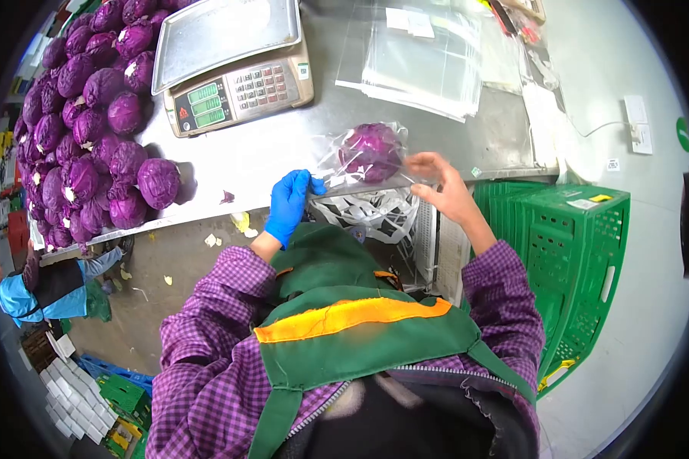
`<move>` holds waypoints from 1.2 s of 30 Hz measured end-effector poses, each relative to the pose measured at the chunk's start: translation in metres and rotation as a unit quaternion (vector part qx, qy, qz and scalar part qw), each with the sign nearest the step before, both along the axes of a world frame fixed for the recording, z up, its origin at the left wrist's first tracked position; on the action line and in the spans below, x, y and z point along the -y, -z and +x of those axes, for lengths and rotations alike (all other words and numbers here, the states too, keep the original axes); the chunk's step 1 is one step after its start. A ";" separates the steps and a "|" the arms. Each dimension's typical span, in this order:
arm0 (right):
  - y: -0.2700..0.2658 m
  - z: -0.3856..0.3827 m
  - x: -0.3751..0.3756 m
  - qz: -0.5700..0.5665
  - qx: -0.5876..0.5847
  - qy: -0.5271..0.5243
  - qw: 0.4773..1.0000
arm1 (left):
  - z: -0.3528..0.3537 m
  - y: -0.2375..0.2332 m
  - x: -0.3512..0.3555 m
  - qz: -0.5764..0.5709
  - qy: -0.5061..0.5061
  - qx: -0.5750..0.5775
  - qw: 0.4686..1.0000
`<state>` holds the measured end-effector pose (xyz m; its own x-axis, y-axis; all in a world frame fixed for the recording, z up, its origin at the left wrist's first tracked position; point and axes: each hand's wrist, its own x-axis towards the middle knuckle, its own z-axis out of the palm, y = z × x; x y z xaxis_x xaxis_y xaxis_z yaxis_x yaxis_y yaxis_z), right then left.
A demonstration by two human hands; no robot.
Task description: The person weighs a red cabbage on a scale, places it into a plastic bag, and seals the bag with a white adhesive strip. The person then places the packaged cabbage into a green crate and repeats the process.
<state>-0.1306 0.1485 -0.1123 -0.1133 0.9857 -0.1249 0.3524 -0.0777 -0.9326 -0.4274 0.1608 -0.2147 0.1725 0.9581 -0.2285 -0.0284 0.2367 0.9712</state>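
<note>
A red cabbage [372, 151] lies inside a clear plastic bag [331, 162] at the front edge of the metal table. My left hand [289, 205], in a blue glove, is closed with its fingertips pinching the bag's left end. My right hand [445, 191] is bare, its thumb and fingers apart, close beside the right side of the bagged cabbage. Behind the bag stands a digital scale [262, 86] with a metal pan and lit green displays. A stack of flat clear bags [421, 65] lies farther back on the table.
A large heap of red cabbages [92, 130] covers the table's left end. Green plastic crates [566, 245] stand to my right, below table height. Under the table edge sits a white crate [440, 252]. At far left a person [50, 291] in blue and black bends down.
</note>
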 end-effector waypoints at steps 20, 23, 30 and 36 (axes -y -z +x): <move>0.052 -0.028 -0.053 -0.040 -0.026 0.015 0.999 | 0.074 -0.032 -0.095 0.278 0.304 -0.187 0.892; 0.089 -0.016 -0.049 -0.165 -0.288 0.129 0.934 | 0.076 -0.017 -0.098 0.147 0.297 -0.051 0.942; -0.003 0.027 0.021 0.126 -0.076 0.102 0.984 | 0.128 -0.119 -0.047 -0.298 0.288 0.263 0.871; -0.116 0.125 0.106 0.209 -0.532 0.284 0.770 | 0.215 -0.192 -0.005 0.011 0.580 0.375 0.723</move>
<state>-0.0059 0.0422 0.0035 0.5311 0.8433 0.0826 -0.6080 0.4472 -0.6560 -0.2120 0.1659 -0.0225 0.9304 0.0708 0.3595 -0.3438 0.5081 0.7897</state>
